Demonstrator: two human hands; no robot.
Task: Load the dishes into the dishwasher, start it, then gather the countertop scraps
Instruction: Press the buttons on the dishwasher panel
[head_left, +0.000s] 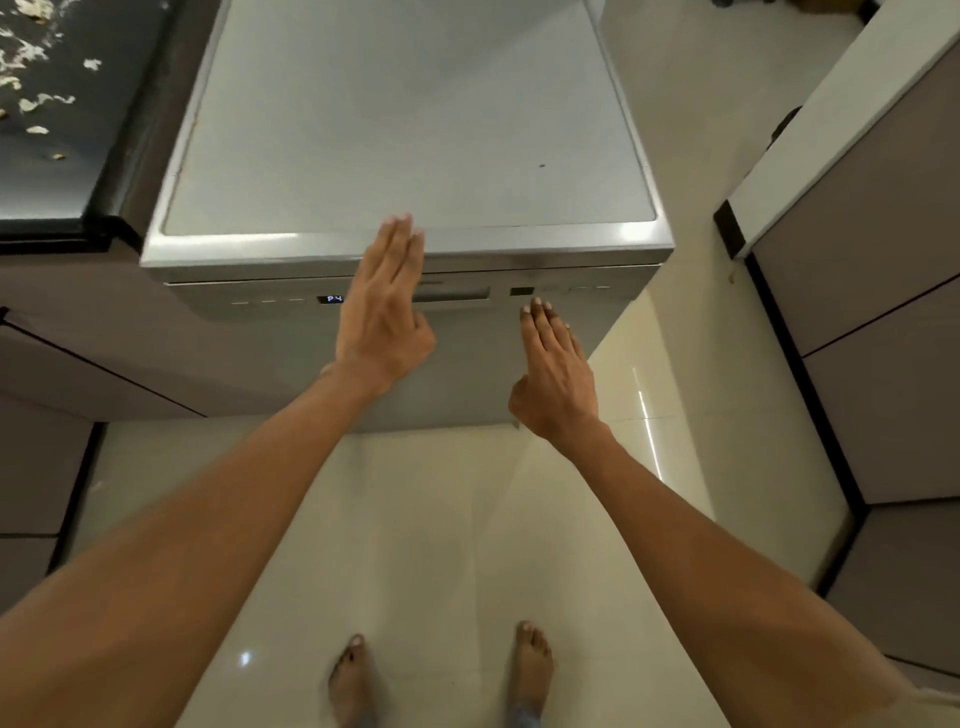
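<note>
The big grey dishwasher (405, 130) has its door shut and its little screen (330, 299) lit, so this looks like the starting step, with the left hand (384, 306) flat on the door, the right hand (556, 364) flat near the buttons (571, 289), and scraps (39, 101) waiting on the dark counter (78, 171).

Dishwasher (405, 156) centre; countertop (62, 171) with scraps (39, 104) left; cabinets (872, 312) right.
</note>
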